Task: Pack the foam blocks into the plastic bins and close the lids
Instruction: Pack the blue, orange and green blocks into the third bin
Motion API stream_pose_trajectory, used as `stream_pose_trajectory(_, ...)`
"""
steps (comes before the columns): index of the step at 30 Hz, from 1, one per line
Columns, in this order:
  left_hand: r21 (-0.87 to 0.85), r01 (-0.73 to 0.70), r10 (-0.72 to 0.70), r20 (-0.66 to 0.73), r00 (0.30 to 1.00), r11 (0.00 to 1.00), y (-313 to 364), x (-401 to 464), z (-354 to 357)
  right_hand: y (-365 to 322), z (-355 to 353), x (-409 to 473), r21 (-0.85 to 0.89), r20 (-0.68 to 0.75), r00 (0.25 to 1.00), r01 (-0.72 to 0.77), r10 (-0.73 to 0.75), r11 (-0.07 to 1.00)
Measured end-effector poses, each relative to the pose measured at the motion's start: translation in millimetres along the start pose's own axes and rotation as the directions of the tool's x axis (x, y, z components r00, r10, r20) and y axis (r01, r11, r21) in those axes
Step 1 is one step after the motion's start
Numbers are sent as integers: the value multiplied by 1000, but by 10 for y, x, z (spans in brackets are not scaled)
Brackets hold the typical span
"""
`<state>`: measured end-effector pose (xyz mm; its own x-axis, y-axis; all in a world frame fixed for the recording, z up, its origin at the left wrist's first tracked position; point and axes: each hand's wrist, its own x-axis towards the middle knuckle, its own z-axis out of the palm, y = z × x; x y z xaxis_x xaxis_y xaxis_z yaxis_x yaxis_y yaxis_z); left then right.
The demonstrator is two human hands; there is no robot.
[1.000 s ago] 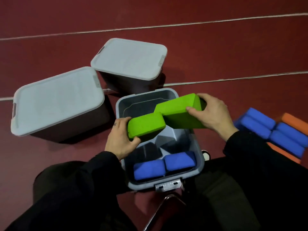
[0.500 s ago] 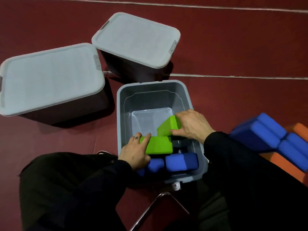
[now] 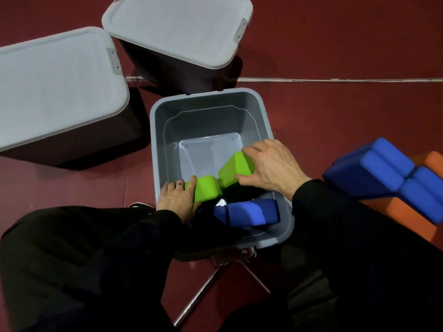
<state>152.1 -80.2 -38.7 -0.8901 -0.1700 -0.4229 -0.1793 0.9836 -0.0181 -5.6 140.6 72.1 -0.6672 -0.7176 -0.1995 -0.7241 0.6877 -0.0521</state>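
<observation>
Two smooth green foam blocks sit low inside the open grey plastic bin (image 3: 261, 109) on the dark red floor (image 3: 335, 44). The left hand (image 3: 177, 200) grips the near green block (image 3: 206, 188); the right hand (image 3: 268, 168) grips the far green block (image 3: 233, 167). Blue blocks (image 3: 249, 213) lie in the bin's near end. Two lidded bins (image 3: 60, 87) stand behind; blue and orange blocks (image 3: 374, 171) are stacked at the right.

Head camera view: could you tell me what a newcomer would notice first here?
Two bright green foam blocks stand out, one in each hand, low inside the open grey bin at centre. Blue blocks lie at its near end, and two lidded bins sit behind on the red floor.
</observation>
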Motion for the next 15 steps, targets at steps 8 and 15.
stream_pose_trajectory(8,101,-83,84,-12,996,991,10,-38,89,-167,220,-78,-41,119,989,89,-84,995)
stream_pose_trajectory(15,-21,-189,190,49,981,982,157,95,164,-300,940,-193,53,223,975,8,-20,999)
